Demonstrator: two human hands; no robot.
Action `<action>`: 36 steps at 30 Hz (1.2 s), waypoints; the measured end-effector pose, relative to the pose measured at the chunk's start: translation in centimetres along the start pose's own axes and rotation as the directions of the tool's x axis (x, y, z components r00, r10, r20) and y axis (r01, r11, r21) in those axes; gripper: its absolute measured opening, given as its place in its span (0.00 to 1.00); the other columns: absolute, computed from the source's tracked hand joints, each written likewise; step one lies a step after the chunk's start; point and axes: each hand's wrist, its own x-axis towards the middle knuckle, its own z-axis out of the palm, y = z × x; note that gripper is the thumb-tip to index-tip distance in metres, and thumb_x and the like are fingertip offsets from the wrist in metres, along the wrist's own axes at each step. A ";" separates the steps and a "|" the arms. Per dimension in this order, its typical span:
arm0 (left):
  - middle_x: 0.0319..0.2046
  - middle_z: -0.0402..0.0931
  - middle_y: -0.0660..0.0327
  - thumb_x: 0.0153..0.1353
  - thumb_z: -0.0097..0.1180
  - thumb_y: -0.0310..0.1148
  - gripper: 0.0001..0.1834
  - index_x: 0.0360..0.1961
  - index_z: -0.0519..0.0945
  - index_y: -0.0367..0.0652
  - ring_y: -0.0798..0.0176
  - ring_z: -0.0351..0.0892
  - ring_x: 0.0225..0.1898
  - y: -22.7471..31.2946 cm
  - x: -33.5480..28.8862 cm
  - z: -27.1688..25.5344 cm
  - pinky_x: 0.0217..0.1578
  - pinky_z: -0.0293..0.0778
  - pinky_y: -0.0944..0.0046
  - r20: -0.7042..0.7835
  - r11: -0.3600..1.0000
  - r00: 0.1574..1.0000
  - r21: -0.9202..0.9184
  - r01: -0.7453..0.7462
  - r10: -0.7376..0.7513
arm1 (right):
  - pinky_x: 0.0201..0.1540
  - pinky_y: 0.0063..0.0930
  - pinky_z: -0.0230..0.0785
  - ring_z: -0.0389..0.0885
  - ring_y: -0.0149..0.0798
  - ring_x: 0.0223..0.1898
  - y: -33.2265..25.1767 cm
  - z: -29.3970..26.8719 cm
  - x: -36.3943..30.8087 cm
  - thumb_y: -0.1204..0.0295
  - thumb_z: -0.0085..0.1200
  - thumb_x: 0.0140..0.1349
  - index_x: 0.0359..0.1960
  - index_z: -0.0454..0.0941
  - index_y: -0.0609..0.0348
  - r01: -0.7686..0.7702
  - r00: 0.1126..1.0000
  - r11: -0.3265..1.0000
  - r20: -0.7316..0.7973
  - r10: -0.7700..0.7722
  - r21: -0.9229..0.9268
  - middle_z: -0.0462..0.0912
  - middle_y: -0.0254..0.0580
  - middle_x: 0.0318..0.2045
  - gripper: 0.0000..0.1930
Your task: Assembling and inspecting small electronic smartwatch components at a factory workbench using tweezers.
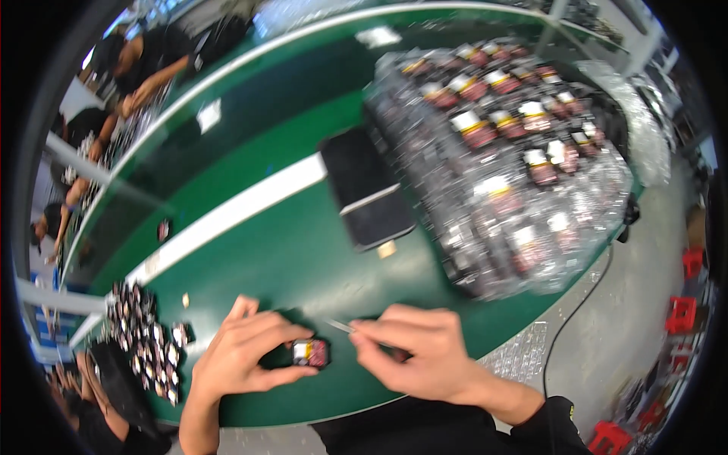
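Lower centre of the frame: the left hand [246,350] grasps a small block-shaped component [311,353], white and reddish with dark edges, between thumb and fingers, just above the green surface [280,254]. To its right, the right hand [421,353] pinches a thin, pale rod-like tool [339,325], its tip directed toward the component. Lower left: a heap of similar components [148,345]. Upper right: clear plastic trays [485,273], stacked and bearing further components.
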 end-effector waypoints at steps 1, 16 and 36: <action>0.30 0.85 0.67 0.43 0.91 0.43 0.29 0.46 0.93 0.44 0.64 0.78 0.30 0.0 -0.4 -0.2 0.42 0.64 0.60 -0.043 1.000 0.999 -0.025 0.013 -0.014 | 0.17 0.24 0.62 0.73 0.24 0.15 -0.1 0.2 0.0 0.81 0.74 0.61 0.43 0.94 0.64 0.014 1.000 1.000 -0.020 -0.014 0.024 0.84 0.34 0.24 0.09; 0.52 0.84 0.57 0.58 0.83 0.35 0.27 0.59 0.91 0.42 0.53 0.84 0.53 6.3 22.1 -5.2 0.56 0.77 0.54 -0.103 0.896 0.900 -0.104 -0.432 0.423 | 0.23 0.35 0.72 0.79 0.39 0.18 0.0 0.7 -0.7 0.78 0.71 0.65 0.44 0.92 0.66 0.084 0.996 0.991 -0.044 -0.080 0.106 0.83 0.43 0.24 0.08; 0.47 0.85 0.51 0.63 0.78 0.44 0.25 0.55 0.91 0.37 0.51 0.87 0.47 -16.3 -2.2 -8.8 0.52 0.83 0.52 -0.508 0.705 0.655 0.126 0.698 -0.559 | 0.21 0.32 0.68 0.75 0.36 0.16 -0.6 0.2 -0.6 0.76 0.73 0.63 0.39 0.92 0.63 0.012 0.999 1.000 0.041 -0.012 -0.016 0.82 0.37 0.24 0.06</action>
